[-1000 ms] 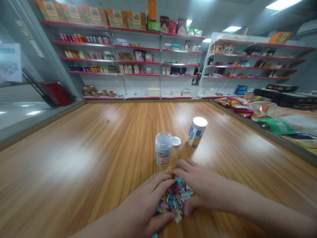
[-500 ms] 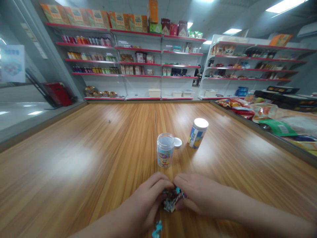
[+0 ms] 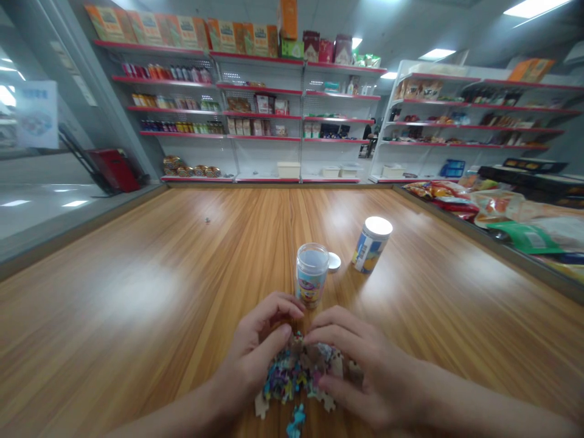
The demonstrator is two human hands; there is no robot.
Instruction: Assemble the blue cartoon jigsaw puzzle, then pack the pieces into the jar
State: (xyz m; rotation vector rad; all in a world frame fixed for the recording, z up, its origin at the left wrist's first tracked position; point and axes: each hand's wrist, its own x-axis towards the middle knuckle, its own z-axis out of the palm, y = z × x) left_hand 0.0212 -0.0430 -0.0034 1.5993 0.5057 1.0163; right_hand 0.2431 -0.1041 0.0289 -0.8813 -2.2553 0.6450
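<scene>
A loose pile of small jigsaw puzzle pieces (image 3: 292, 372) lies on the wooden table near its front, some coloured side up and some bare brown. My left hand (image 3: 260, 337) curves along the pile's left side, thumb and fingers apart. On the other side my right hand (image 3: 351, 359) rests over the pile's right edge, its fingers spread and touching pieces. A few blue pieces (image 3: 296, 421) lie nearer to me. Just beyond my hands stands a clear uncapped jar (image 3: 312, 277) with a cartoon label. Its inside looks mostly see-through.
A white lid (image 3: 334, 262) lies flat behind the jar. To the right stands a closed blue and yellow canister (image 3: 371, 244) with a white top. One tiny piece (image 3: 207, 221) is far left on the table (image 3: 150, 255). Snack bags (image 3: 524, 236) line the right edge; stocked shelves stand behind.
My hands were cupped close together around the pieces. They have moved apart and loosened, leaving a wider heap showing between them. The view has shifted slightly.
</scene>
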